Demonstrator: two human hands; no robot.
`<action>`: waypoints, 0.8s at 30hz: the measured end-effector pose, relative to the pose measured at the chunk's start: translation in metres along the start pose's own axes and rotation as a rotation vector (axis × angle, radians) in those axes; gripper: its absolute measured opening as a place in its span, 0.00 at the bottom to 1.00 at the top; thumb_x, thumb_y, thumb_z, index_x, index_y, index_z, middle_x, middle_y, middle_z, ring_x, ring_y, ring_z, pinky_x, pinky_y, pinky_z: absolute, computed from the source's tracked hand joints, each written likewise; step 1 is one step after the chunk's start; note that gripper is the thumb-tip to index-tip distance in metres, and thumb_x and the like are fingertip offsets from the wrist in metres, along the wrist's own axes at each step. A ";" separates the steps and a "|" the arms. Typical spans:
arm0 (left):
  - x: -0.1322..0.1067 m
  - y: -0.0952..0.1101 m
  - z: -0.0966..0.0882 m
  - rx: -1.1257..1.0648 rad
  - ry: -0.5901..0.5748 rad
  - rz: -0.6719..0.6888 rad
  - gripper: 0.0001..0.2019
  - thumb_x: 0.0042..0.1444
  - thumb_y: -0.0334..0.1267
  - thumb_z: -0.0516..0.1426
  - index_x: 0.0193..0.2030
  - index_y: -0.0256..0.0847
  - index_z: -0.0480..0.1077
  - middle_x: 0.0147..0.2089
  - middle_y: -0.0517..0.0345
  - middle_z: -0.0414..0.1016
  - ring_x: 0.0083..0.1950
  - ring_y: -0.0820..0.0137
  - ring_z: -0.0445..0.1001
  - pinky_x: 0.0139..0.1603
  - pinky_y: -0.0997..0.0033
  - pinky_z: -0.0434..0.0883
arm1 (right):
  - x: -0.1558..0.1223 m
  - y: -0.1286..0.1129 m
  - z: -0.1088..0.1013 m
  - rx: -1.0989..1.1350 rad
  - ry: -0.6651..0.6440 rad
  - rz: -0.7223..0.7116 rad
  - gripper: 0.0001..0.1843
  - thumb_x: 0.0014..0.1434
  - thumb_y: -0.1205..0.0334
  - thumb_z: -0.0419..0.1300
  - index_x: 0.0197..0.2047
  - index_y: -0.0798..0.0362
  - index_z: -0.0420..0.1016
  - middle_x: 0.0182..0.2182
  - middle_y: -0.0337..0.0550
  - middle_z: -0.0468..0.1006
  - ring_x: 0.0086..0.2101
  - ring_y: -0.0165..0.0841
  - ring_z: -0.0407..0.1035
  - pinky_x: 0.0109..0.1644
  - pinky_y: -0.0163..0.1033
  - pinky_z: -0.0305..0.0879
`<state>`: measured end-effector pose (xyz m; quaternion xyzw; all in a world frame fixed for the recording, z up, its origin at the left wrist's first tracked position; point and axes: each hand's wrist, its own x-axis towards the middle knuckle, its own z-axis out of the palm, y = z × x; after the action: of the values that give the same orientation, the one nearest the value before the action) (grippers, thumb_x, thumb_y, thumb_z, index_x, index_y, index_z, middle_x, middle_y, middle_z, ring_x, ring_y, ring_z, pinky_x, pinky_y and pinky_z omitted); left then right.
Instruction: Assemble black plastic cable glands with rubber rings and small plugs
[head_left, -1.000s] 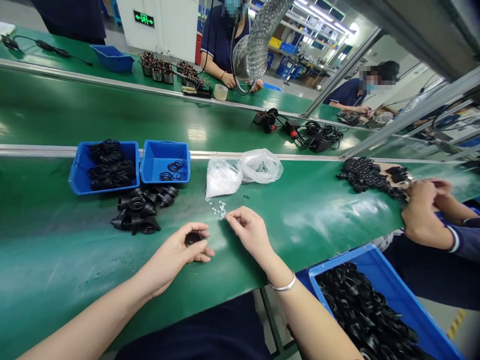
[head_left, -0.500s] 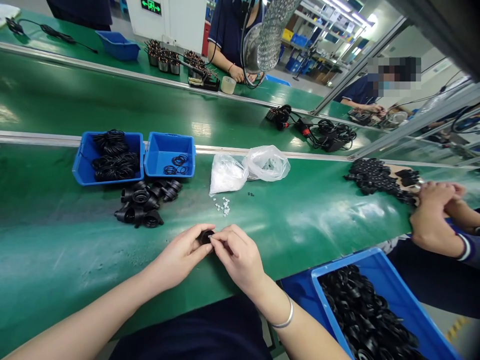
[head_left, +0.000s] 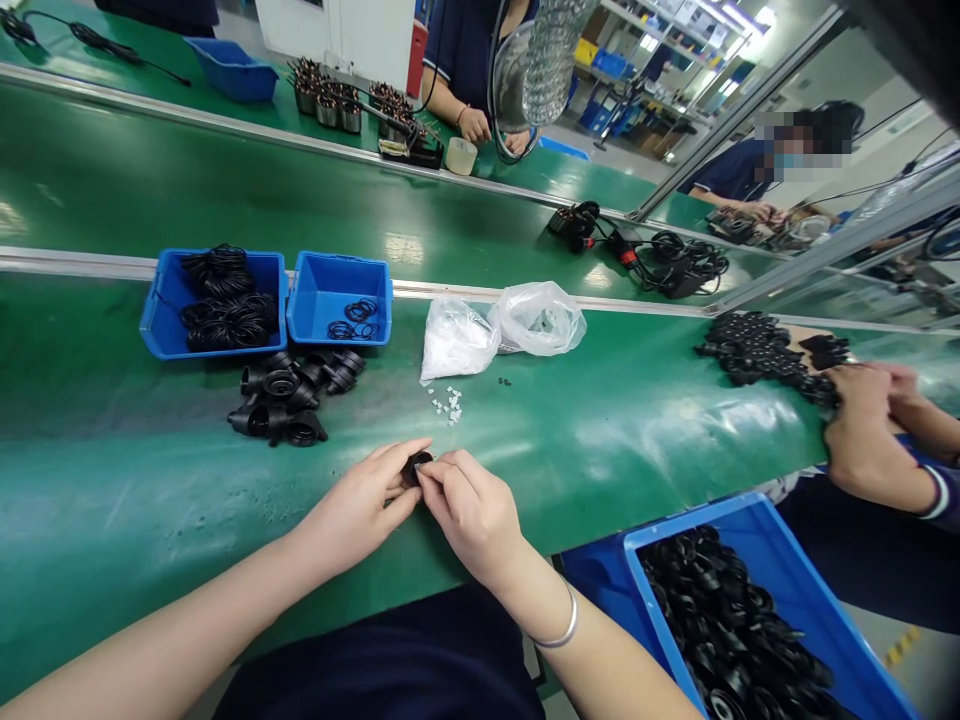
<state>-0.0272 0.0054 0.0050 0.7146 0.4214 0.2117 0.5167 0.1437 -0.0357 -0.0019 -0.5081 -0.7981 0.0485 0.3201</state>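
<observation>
My left hand (head_left: 365, 500) is closed round a small black round plastic fitting (head_left: 415, 466), its open side facing up. The fingertips of my right hand (head_left: 472, 510) are pinched together at the fitting's opening, on what looks like a small white piece, mostly hidden by the fingers. Loose white pieces (head_left: 453, 405) lie scattered on the green bench just beyond my hands. Behind them rests a clear bag of white pieces (head_left: 456, 342), touching a second, open clear bag (head_left: 538, 322). A few tiny black bits (head_left: 504, 381) are to the right of the white pieces.
Black plastic fittings (head_left: 279, 383) are heaped at left, before a blue bin of black cords or rings (head_left: 150, 325) and a blue bin with a few rings (head_left: 319, 275). A blue crate (head_left: 780, 530) of black parts stands lower right. A co-worker's hands (head_left: 866, 395) work beside black parts (head_left: 757, 345).
The camera view has shifted slightly. My right fingertips stay at the fitting's opening, and the white piece between them shows less than before. The left hand keeps its hold.
</observation>
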 end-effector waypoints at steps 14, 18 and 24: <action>0.001 -0.002 0.000 0.112 0.007 0.086 0.23 0.59 0.34 0.51 0.63 0.45 0.62 0.59 0.49 0.69 0.54 0.59 0.72 0.54 0.60 0.69 | 0.001 0.002 -0.003 -0.129 -0.152 -0.132 0.13 0.64 0.71 0.50 0.49 0.57 0.70 0.37 0.50 0.76 0.33 0.34 0.71 0.36 0.39 0.70; 0.001 -0.005 0.004 -0.078 -0.022 0.018 0.22 0.59 0.36 0.52 0.61 0.46 0.63 0.59 0.51 0.69 0.52 0.61 0.74 0.55 0.60 0.71 | 0.006 0.006 -0.013 0.027 -0.154 -0.075 0.12 0.64 0.70 0.51 0.48 0.53 0.72 0.39 0.47 0.77 0.37 0.32 0.72 0.40 0.35 0.70; 0.005 0.000 0.007 -0.483 -0.125 -0.165 0.20 0.58 0.40 0.56 0.57 0.45 0.59 0.58 0.51 0.68 0.46 0.63 0.79 0.54 0.58 0.73 | 0.021 0.085 -0.044 -0.017 0.154 0.359 0.09 0.64 0.63 0.53 0.40 0.53 0.74 0.30 0.42 0.74 0.32 0.32 0.71 0.40 0.38 0.69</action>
<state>-0.0196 0.0053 0.0014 0.5455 0.3828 0.2188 0.7128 0.2293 0.0120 0.0087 -0.6471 -0.6683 0.0589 0.3621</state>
